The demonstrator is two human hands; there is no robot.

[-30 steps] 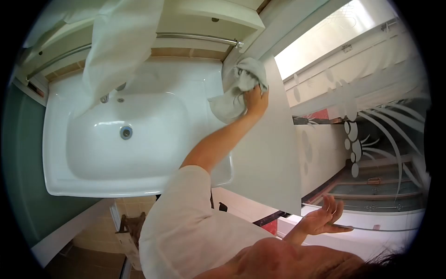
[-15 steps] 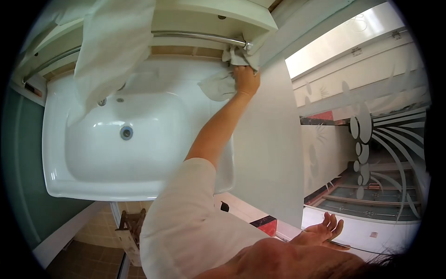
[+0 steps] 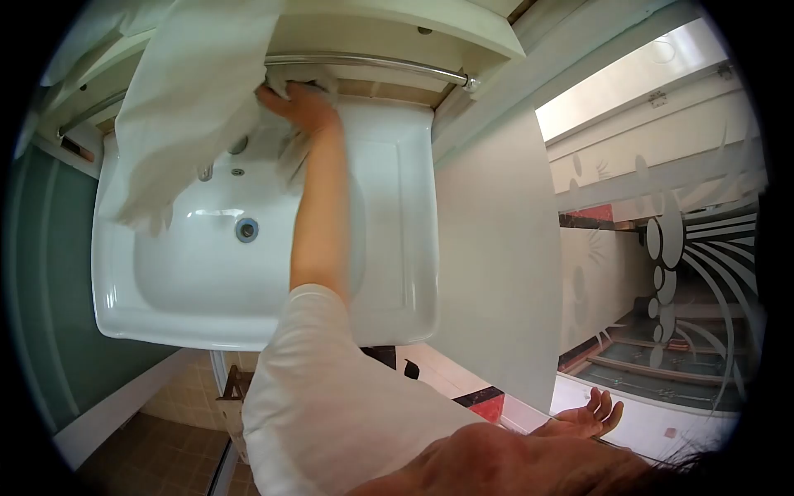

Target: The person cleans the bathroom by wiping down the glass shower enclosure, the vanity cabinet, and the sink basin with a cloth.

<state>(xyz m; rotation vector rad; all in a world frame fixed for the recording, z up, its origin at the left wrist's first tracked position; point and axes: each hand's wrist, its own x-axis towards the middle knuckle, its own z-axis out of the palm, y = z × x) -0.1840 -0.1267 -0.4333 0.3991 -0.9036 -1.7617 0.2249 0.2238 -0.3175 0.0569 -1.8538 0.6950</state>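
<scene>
At the back rim of the white sink point(image 3: 397, 248), my left hand point(image 3: 302, 107) presses on a greyish-white cloth point(image 3: 291, 161). Part of the cloth hangs below the hand over the basin, and some shows past its fingers under the metal rail. The fingertips are partly hidden. Beside the hand on the left, a long pale cloth point(image 3: 194, 91) drapes down from above over the faucet point(image 3: 205, 173), of which only a little shows. My right hand point(image 3: 583, 417) is off to the lower right, away from the sink, fingers apart and loosely curled, holding nothing.
A metal towel rail point(image 3: 372, 60) runs under the pale shelf point(image 3: 397, 16) above the sink. The drain point(image 3: 246, 230) lies in the basin. On the right stands a frosted glass panel point(image 3: 496, 248). A small wooden stool point(image 3: 233, 401) is below the sink.
My left hand has moved left along the back rim with the greyish-white cloth, from the right corner toward the draped cloth. The view has shifted slightly. My right hand stays open.
</scene>
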